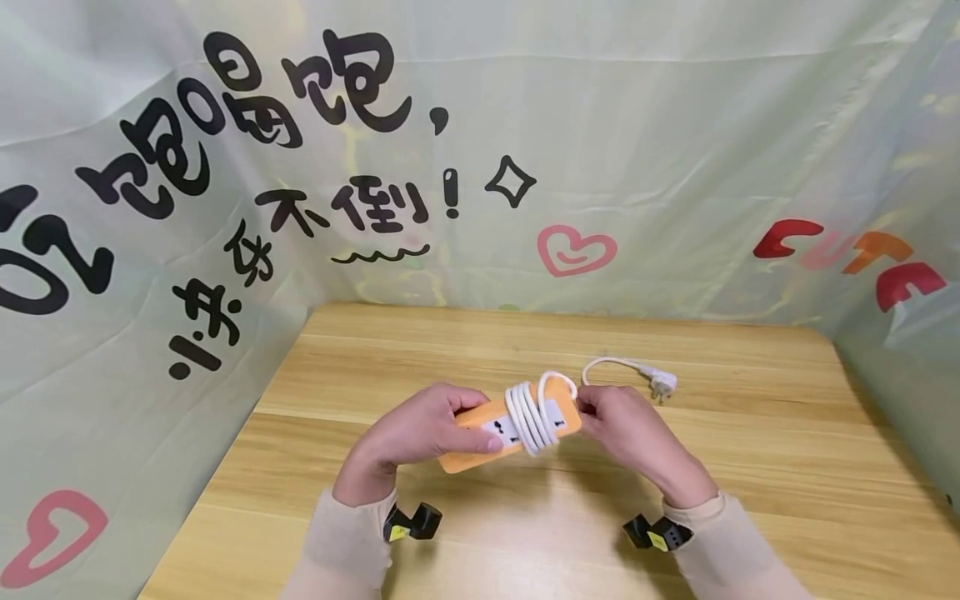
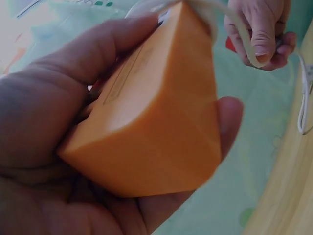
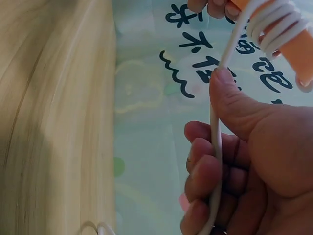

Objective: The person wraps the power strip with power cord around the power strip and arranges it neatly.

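Note:
An orange power strip (image 1: 474, 415) with white socket panels is held above the wooden table, tilted up to the right. My left hand (image 1: 427, 423) grips its left end, thumb across the socket face and fingers behind. Several turns of white cord (image 1: 531, 421) wrap the strip's right half. From the wraps the cord runs to my right hand (image 1: 626, 429), whose thumb and curled fingers hold it just beyond the strip's right end. In the right wrist view the cord (image 3: 215, 142) passes under the thumb and along the fingers. The cord's plug (image 1: 662, 382) lies on the table behind the right hand.
The wooden table (image 1: 787, 433) extends to both sides of the hands. Pale curtains (image 1: 645, 142) with black lettering and pink hearts stand behind it and along both sides. Small black wrist cameras (image 1: 414, 522) are strapped to both wrists.

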`<state>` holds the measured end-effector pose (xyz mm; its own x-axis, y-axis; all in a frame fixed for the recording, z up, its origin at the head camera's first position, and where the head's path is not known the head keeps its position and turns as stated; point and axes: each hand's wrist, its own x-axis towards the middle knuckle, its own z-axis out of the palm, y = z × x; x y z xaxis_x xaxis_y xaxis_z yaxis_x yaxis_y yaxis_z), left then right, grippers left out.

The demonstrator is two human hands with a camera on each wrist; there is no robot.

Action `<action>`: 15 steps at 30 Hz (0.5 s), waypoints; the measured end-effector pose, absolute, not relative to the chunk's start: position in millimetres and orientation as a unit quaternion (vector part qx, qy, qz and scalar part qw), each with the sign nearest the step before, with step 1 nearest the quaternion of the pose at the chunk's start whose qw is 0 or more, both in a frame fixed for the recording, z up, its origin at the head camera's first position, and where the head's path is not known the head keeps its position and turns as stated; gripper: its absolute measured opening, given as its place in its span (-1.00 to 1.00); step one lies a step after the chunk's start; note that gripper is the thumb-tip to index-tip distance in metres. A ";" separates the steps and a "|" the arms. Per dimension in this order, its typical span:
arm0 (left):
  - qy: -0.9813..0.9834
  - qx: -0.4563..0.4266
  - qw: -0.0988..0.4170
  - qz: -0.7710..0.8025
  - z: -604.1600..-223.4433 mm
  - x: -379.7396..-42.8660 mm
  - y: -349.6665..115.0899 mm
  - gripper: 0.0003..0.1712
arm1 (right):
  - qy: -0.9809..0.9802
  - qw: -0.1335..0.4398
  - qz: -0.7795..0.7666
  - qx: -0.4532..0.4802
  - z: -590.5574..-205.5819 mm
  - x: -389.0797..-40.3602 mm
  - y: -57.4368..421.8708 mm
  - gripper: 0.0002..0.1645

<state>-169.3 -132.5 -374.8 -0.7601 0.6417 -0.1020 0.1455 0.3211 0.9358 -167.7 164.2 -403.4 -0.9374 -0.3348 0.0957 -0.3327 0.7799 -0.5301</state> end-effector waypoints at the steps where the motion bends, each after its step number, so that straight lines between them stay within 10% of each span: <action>1: 0.781 0.263 0.238 0.514 -375.6 -169.2 -131.8 -0.83 | 0.944 0.000 -0.279 -0.178 -403.4 -167.3 164.2 -0.80; 15: 0.806 0.369 0.282 0.367 -387.4 -163.3 -109.9 -0.83 | 0.929 0.084 -0.304 -0.193 -398.6 -160.6 159.4 -0.62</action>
